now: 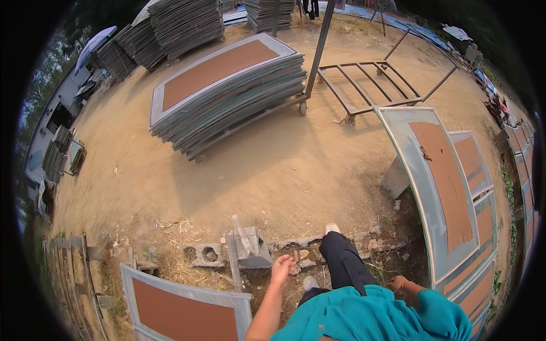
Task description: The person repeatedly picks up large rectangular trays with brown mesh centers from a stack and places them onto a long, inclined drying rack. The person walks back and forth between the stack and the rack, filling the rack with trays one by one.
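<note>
My left hand (pixel 282 270) hangs in front of me with loosely curled fingers, and nothing shows in it. On the other side, my right hand (pixel 398 283) is low beside my hip, its fingers curled and small in view, with nothing visible in them. Nearest to the left hand is a pale-framed panel (pixel 182 307) bearing a reddish-brown sheet. Beyond my right hand leans a large framed screen (pixel 402 133) with a brown sheet whose surface is split into strips and has a torn spot. Neither hand touches a panel.
A tall stack of framed screens (pixel 239 99) stands on a wheeled cart ahead. Right of it is a low metal cart frame (pixel 369 85). Concrete blocks (pixel 256 250) and rubble edge the ground at my feet. More brown panels (pixel 475 156) line the right; further stacks (pixel 185 25) stand behind.
</note>
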{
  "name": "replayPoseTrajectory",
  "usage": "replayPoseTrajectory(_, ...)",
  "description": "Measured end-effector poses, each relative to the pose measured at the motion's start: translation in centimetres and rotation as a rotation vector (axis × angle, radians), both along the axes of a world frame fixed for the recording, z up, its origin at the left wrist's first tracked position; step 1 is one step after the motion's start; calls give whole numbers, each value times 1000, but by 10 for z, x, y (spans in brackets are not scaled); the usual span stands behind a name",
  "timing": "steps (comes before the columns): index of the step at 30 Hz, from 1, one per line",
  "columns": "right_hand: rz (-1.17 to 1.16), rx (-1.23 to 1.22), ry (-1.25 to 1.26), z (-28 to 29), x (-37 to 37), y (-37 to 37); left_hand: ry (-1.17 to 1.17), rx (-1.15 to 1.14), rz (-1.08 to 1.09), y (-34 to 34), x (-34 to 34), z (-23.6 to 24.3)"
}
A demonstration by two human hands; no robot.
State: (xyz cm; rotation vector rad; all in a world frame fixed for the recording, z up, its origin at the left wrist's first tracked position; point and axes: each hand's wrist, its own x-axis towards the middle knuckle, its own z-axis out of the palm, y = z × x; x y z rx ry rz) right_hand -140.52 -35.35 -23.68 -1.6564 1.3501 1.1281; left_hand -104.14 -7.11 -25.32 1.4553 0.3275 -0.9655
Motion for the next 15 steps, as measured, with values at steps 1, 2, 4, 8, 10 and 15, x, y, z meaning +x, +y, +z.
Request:
replayPoseTrajectory(1,195,36,33,-30,-4,-25,-28,-39,-45,-21,23,1)
replayPoseTrajectory(2,383,68,57,-63,-10,-53,-98,12,-134,-37,45,-5)
replayPoseTrajectory(4,273,208,206,-70,45,-97,-280,179,-293,-47,86,-19)
replayPoseTrajectory(8,323,-5,100,-141,144,-185,-244,602,-227,-9,148,-56)
replayPoseTrajectory(10,795,38,-288,-128,223,-227,62,609,-98,37,154,-58)
replayPoseTrajectory(15,-81,42,-370,4,469,-264,263,847,15,35,178,37)
